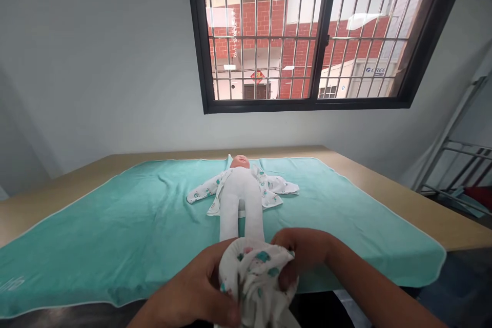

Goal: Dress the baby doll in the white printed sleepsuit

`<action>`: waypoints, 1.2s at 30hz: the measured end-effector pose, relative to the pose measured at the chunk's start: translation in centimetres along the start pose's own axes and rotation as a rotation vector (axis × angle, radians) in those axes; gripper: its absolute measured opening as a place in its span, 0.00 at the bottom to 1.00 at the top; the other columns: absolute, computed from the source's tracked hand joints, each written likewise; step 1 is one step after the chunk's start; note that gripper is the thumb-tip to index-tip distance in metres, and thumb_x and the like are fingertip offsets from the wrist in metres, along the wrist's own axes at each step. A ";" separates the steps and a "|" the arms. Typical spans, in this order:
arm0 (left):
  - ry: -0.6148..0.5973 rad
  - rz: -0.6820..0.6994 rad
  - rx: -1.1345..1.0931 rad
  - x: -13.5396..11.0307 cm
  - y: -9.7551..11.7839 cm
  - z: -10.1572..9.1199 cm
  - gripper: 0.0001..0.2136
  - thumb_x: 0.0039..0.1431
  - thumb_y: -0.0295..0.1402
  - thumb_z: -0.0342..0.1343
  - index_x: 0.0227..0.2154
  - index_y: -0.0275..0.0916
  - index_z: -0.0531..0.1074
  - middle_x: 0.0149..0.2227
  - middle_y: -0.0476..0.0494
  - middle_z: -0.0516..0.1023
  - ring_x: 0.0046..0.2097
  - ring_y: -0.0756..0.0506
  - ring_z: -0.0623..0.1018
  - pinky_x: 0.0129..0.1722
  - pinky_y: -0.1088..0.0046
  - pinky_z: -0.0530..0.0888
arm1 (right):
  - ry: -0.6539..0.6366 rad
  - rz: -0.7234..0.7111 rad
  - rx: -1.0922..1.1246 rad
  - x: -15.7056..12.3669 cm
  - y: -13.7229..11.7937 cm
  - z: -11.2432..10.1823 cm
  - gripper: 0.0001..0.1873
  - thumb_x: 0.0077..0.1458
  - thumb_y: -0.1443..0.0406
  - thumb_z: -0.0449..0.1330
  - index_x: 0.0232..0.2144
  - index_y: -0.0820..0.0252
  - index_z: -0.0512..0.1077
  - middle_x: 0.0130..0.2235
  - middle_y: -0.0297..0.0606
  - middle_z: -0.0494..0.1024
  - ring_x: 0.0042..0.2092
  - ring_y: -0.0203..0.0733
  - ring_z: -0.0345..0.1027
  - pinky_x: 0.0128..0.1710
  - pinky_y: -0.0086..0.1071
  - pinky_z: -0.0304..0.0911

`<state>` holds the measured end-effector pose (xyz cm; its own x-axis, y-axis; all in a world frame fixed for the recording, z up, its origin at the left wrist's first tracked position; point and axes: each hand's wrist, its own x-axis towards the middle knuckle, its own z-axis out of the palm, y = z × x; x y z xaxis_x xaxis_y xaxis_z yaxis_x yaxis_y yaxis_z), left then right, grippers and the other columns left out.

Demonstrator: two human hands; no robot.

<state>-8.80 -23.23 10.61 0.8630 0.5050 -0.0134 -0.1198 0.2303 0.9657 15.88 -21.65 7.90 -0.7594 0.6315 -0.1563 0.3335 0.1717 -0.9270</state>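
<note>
A baby doll lies on its back on a teal blanket, head toward the window and white legs pointing at me. Under its back and over its arms spreads an unfastened white baby jacket with a small green print. Close to me, past the doll's legs, both hands grip a bunched white baby garment in a similar print; its exact kind is hidden in the folds. My left hand has its thumb and fingers around the left side. My right hand pinches the right side, fingertips partly hidden in the cloth.
The blanket covers most of a wooden table and hangs over its front edge. Behind stands a wall with a barred window. A metal bunk frame is at the right.
</note>
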 end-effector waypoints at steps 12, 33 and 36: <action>0.418 0.095 0.414 0.1 2.9 1.0 0.07 0.53 0.31 0.60 0.36 0.39 0.72 0.35 0.51 0.74 0.37 0.48 0.72 0.37 0.75 0.68 | 0.111 -0.001 0.151 0.8 -6.0 2.0 0.22 0.35 0.62 0.74 0.37 0.59 0.78 0.36 0.32 0.79 0.38 0.36 0.70 0.44 0.31 0.68; 0.254 0.150 0.027 0.0 1.5 0.8 0.20 0.55 0.40 0.62 0.49 0.36 0.74 0.38 0.42 0.79 0.38 0.45 0.76 0.40 0.71 0.71 | 0.153 -0.150 0.450 1.1 -3.3 0.4 0.16 0.40 0.62 0.71 0.32 0.68 0.78 0.30 0.37 0.79 0.32 0.35 0.71 0.35 0.27 0.68; 0.314 0.182 -0.006 0.3 1.5 1.4 0.21 0.54 0.41 0.62 0.49 0.35 0.73 0.39 0.39 0.79 0.37 0.43 0.78 0.37 0.70 0.73 | 0.198 -0.185 0.677 1.6 -3.3 2.4 0.23 0.34 0.64 0.74 0.36 0.68 0.78 0.31 0.39 0.79 0.33 0.37 0.73 0.37 0.29 0.69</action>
<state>-8.07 -23.88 12.39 0.6347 0.7688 0.0783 -0.2611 0.1179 0.9581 12.25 -23.03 9.86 -0.6334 0.7733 0.0286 -0.2579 -0.1761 -0.9500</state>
